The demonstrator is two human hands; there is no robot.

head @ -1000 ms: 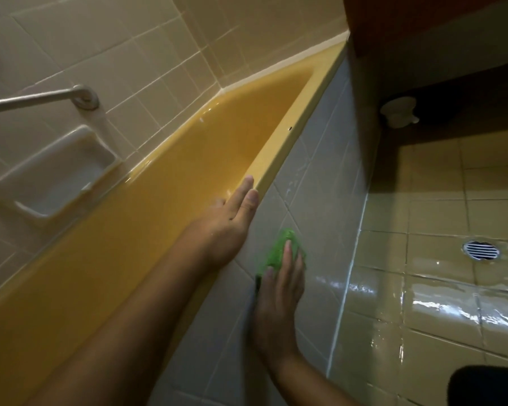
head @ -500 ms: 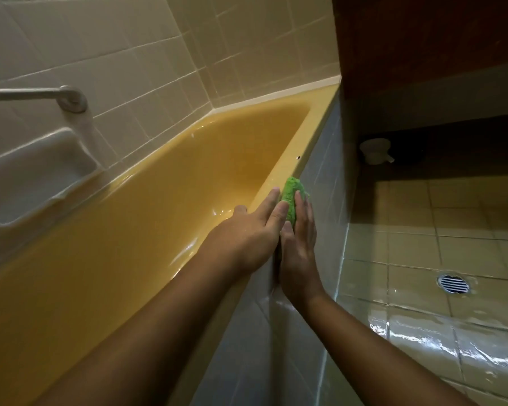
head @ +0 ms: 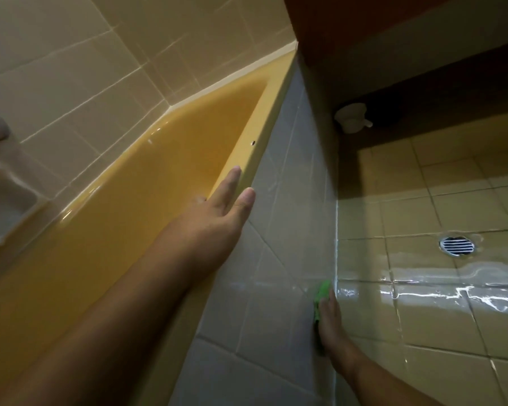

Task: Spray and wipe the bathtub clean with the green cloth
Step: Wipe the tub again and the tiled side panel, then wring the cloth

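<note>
1. Resting flat on the near rim of the yellow bathtub (head: 159, 183), your left grip (head: 220, 206) has straight fingers and holds nothing.
2. Your right grip (head: 330, 317) presses the green cloth (head: 321, 294) with flat fingers against the bathtub's tiled outer side (head: 291, 200), low down by the floor.
3. A round floor drain (head: 458, 246) sits well apart from the bathtub.

Single head-worn wide view, aimed forward and down along the tub (head: 159, 186).
It looks from close above the rim (head: 273, 112), tilted, toward the far wall (head: 188, 54); tiled side (head: 291, 200) at centre, floor (head: 423, 317) to the right.
</note>
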